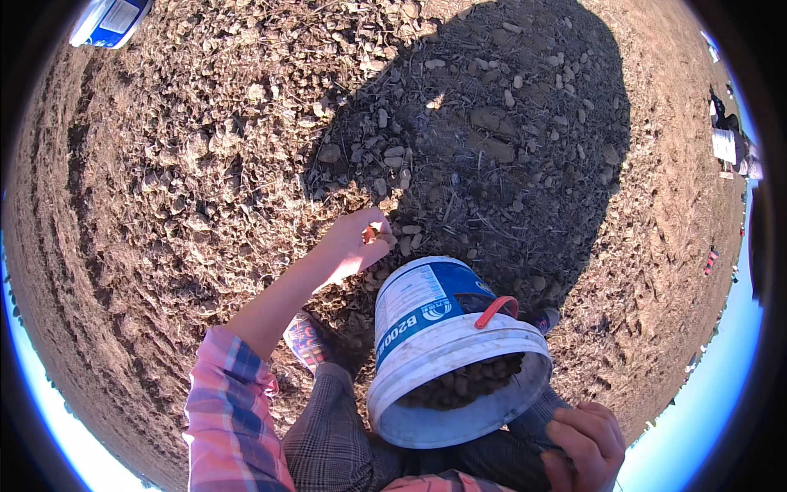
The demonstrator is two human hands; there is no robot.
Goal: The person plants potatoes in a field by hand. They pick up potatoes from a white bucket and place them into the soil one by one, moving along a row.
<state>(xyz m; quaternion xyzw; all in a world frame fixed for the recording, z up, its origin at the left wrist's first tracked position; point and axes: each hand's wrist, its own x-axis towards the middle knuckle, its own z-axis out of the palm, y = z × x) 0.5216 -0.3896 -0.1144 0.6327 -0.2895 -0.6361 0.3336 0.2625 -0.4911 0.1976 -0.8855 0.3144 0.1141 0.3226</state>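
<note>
My left hand [364, 241] reaches down to the ground, thumb and forefinger pinched on what looks like a peanut pod [385, 239]. Several unshelled peanuts [411, 230] lie on the soil just beside those fingertips. Between my legs a white and blue plastic bucket [411, 307] leans with its mouth towards me. Brown peanut-like pods [461, 384] lie inside it, and its red handle [495, 312] rests against the side. At the lower right, my right hand [584, 444] hangs near the bucket's rim with bent fingers; its palm is hidden.
Dry soil with crumbled leaves [203, 154] surrounds me. More pods [393, 157] lie scattered within my shadow [492, 184]. Another blue and white bucket [114, 23] stands at the upper left. Far right, a white container [724, 146] is beside dark shapes that are hard to make out.
</note>
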